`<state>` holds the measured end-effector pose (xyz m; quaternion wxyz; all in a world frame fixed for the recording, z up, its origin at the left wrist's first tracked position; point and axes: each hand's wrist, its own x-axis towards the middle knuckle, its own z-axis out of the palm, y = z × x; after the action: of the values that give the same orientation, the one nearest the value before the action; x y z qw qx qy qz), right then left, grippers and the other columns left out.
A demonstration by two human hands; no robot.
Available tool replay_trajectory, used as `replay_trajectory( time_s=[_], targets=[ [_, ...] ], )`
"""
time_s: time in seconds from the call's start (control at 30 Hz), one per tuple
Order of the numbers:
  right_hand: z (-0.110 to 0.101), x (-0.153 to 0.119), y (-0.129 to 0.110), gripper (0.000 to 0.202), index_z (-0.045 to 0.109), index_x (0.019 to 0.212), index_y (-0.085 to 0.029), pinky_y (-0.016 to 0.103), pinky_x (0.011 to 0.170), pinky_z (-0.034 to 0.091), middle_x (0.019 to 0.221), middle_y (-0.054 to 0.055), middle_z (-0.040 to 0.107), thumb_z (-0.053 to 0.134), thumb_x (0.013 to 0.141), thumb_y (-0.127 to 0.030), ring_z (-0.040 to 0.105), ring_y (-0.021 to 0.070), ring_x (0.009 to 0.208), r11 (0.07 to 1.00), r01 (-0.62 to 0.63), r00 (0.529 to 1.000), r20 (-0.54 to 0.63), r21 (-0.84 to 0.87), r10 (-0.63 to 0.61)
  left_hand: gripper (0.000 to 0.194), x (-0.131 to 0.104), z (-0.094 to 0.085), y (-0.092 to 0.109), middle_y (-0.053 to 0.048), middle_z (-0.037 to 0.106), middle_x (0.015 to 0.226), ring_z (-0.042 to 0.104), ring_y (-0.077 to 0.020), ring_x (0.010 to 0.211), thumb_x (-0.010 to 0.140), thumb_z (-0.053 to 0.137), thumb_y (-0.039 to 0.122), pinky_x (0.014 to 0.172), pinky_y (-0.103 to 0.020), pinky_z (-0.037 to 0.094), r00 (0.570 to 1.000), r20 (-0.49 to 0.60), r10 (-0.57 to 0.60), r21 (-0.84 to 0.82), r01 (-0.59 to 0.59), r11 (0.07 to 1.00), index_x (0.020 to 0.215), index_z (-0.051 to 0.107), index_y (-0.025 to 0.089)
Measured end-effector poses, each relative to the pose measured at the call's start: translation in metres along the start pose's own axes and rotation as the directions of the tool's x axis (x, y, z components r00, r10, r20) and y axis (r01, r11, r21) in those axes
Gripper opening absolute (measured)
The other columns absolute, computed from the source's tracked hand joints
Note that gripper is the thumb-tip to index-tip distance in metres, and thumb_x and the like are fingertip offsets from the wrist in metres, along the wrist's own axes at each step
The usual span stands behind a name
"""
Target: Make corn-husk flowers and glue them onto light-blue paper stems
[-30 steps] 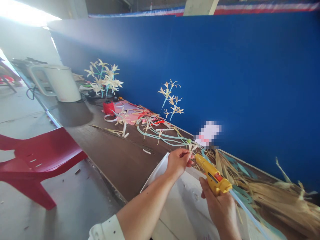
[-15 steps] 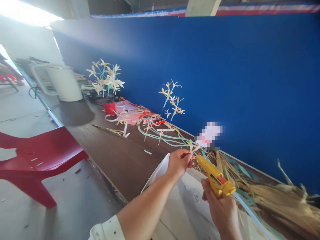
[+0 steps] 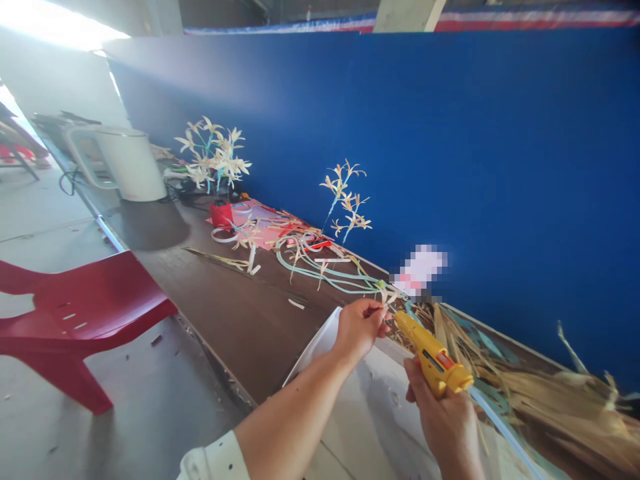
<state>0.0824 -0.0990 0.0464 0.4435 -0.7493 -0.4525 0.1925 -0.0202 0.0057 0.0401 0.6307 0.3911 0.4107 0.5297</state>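
Between the thumb and fingers of my left hand (image 3: 361, 328) is a small pale flower (image 3: 386, 295), its petals pointing up past my fingertips. My right hand (image 3: 445, 413) is wrapped round a yellow hot glue gun (image 3: 431, 357), with a long clear glue stick (image 3: 505, 430) coming out of its back end. The gun's nozzle points left and sits very close to the flower; whether they touch I cannot tell. Under both hands lies a white board or box lid (image 3: 370, 393) over the table edge.
On the brown table (image 3: 225, 300) stand a white kettle (image 3: 133, 167) and a red pot of pale flowers (image 3: 221, 216). Flower sprigs (image 3: 345, 193) rise near the blue partition (image 3: 475, 133). Pale green cords (image 3: 320, 270) lie mid-table, dry husks (image 3: 565, 400) at right, a red chair (image 3: 95, 313) at left.
Almost nothing differs. The whole view has shifted very slightly, and both hands keep the same hold, with the glue gun's nozzle still beside the flower.
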Motion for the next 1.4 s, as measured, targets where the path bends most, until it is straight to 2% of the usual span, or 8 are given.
replay_trajectory(
  time_s=[0.27, 0.5, 0.7, 0.83, 1.0, 1.2, 1.4],
  targets=[
    [-0.0017, -0.0026, -0.0049, 0.043, 0.058, 0.061, -0.019, 0.027, 0.047, 0.037, 0.044, 0.000, 0.049, 0.054, 0.073, -0.061, 0.048, 0.0168, 0.044, 0.993, -0.027, 1.000, -0.010, -0.113, 0.026, 0.007, 0.0006, 0.0003, -0.0005, -0.001, 0.066, 0.068, 0.055, -0.0056, 0.046, 0.078, 0.058, 0.018, 0.042, -0.016, 0.045, 1.000, 0.000, 0.008, -0.008, -0.008, 1.000, 0.079, 0.063, 0.013],
    [-0.0013, -0.0046, -0.0087, 0.041, 0.059, 0.064, -0.019, 0.027, 0.048, 0.037, 0.045, -0.001, 0.051, 0.054, 0.073, -0.060, 0.047, 0.0165, 0.044, 0.996, -0.011, 1.000, -0.008, -0.091, 0.011, 0.008, 0.0008, 0.0005, -0.0004, -0.002, 0.067, 0.070, 0.056, -0.0059, 0.047, 0.078, 0.056, 0.017, 0.042, -0.016, 0.045, 1.000, -0.003, 0.010, 0.004, -0.010, 1.000, 0.080, 0.062, 0.012],
    [-0.0013, -0.0037, -0.0050, 0.044, 0.057, 0.059, -0.020, 0.026, 0.051, 0.040, 0.048, 0.001, 0.054, 0.053, 0.072, -0.062, 0.051, 0.0164, 0.048, 0.996, -0.011, 1.000, 0.014, -0.090, 0.013, 0.009, 0.0011, -0.0003, -0.0008, -0.002, 0.067, 0.072, 0.056, -0.0064, 0.047, 0.078, 0.054, 0.015, 0.043, -0.017, 0.046, 1.000, -0.013, 0.004, 0.029, -0.004, 1.000, 0.080, 0.062, 0.012],
    [-0.0004, -0.0039, -0.0055, 0.042, 0.058, 0.063, -0.019, 0.025, 0.049, 0.040, 0.048, 0.000, 0.053, 0.054, 0.071, -0.061, 0.050, 0.0162, 0.047, 0.999, 0.007, 1.000, -0.007, -0.054, -0.008, 0.009, 0.0013, 0.0001, -0.0013, -0.003, 0.067, 0.071, 0.057, -0.0068, 0.048, 0.079, 0.055, 0.017, 0.043, -0.017, 0.045, 1.000, -0.001, 0.005, 0.037, -0.005, 0.999, 0.080, 0.063, 0.013],
    [0.0000, -0.0038, -0.0054, 0.043, 0.057, 0.059, -0.019, 0.025, 0.047, 0.040, 0.047, 0.000, 0.052, 0.054, 0.071, -0.061, 0.049, 0.0158, 0.045, 0.998, 0.006, 1.000, -0.012, -0.066, -0.006, 0.010, 0.0012, -0.0002, -0.0019, -0.002, 0.067, 0.071, 0.057, -0.0062, 0.049, 0.079, 0.055, 0.016, 0.045, -0.016, 0.046, 1.000, 0.018, 0.014, 0.052, -0.014, 0.999, 0.080, 0.064, 0.013],
    [0.0005, -0.0035, -0.0040, 0.043, 0.061, 0.068, -0.017, 0.024, 0.050, 0.042, 0.049, 0.000, 0.053, 0.055, 0.072, -0.060, 0.051, 0.0160, 0.048, 1.000, 0.010, 1.000, -0.016, -0.023, -0.010, 0.010, 0.0008, -0.0010, -0.0004, -0.002, 0.067, 0.072, 0.056, -0.0059, 0.049, 0.080, 0.055, 0.016, 0.045, -0.016, 0.047, 0.999, 0.025, 0.024, 0.062, -0.025, 0.998, 0.080, 0.064, 0.013],
    [0.0010, -0.0022, -0.0002, 0.044, 0.061, 0.067, -0.017, 0.025, 0.048, 0.043, 0.047, 0.001, 0.053, 0.055, 0.072, -0.061, 0.052, 0.0166, 0.046, 1.000, 0.024, 1.000, -0.015, -0.008, -0.024, 0.011, 0.0002, -0.0009, 0.0001, -0.002, 0.067, 0.072, 0.057, -0.0057, 0.049, 0.080, 0.055, 0.015, 0.045, -0.016, 0.047, 0.999, 0.037, 0.034, 0.070, -0.036, 0.997, 0.080, 0.065, 0.012]
  ],
)
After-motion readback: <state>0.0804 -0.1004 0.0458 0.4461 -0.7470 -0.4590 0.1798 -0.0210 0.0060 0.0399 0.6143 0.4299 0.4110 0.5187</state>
